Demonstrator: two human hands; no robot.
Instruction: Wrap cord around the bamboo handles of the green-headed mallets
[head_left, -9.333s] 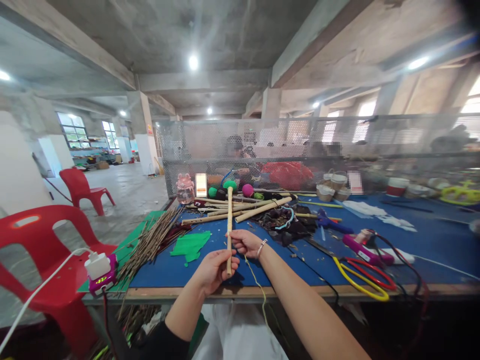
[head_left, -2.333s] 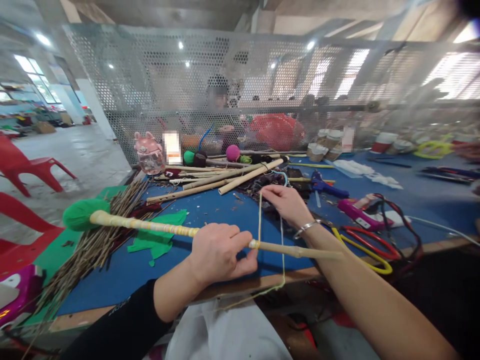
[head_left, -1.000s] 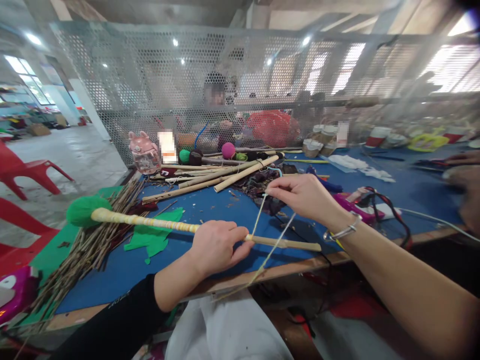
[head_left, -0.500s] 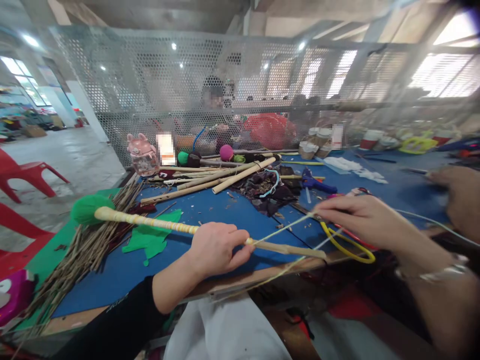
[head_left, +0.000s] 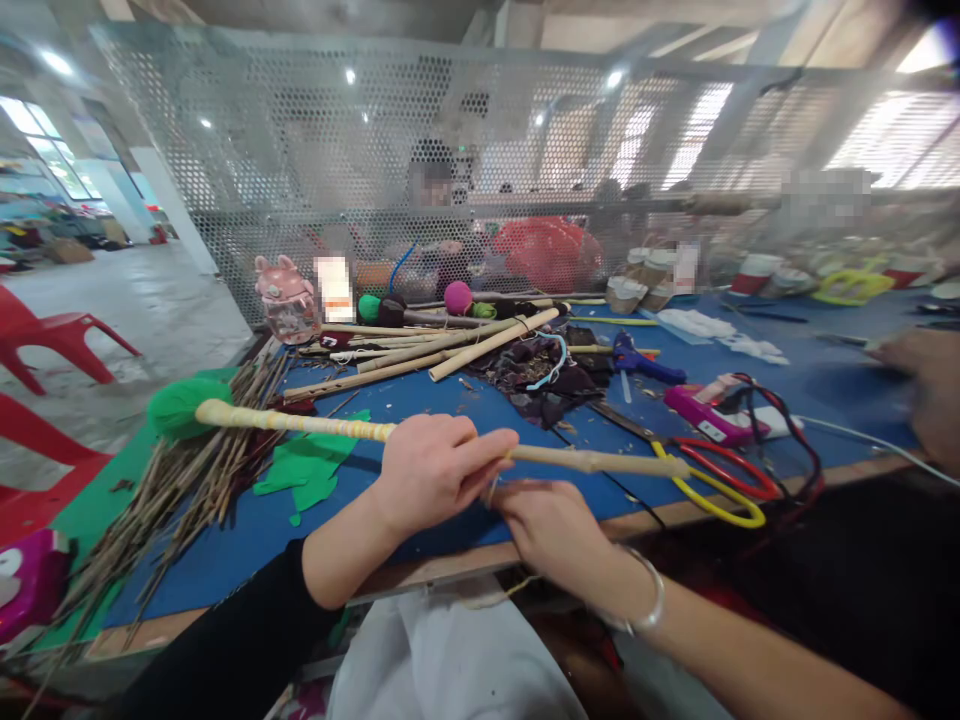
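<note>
My left hand (head_left: 431, 472) is closed round a wooden stick (head_left: 600, 461) held above the front of the table. Left of that hand the stick is wrapped in pale yellow yarn (head_left: 300, 423), and a green ball (head_left: 176, 408) sits on its far left end. To the right the wood is bare. My right hand (head_left: 555, 528), with a bracelet on its wrist, is just below the stick beside the left fingers. Its fingertips pinch the yarn, mostly hidden there; a pale strand shows under the table edge.
On the blue table (head_left: 420, 400) lie thin twigs (head_left: 202, 490), green cloth scraps (head_left: 307, 470), thicker sticks (head_left: 495, 345), a blue glue gun (head_left: 645, 360) and scissors (head_left: 720, 490) with red and yellow handles. A pink power strip (head_left: 712, 412) lies behind these. Another person's hand (head_left: 926, 380) is at far right.
My right hand has come from the right, where it held the yarn stretched out, to under the stick by my left hand. The stick's right end has risen slightly.
</note>
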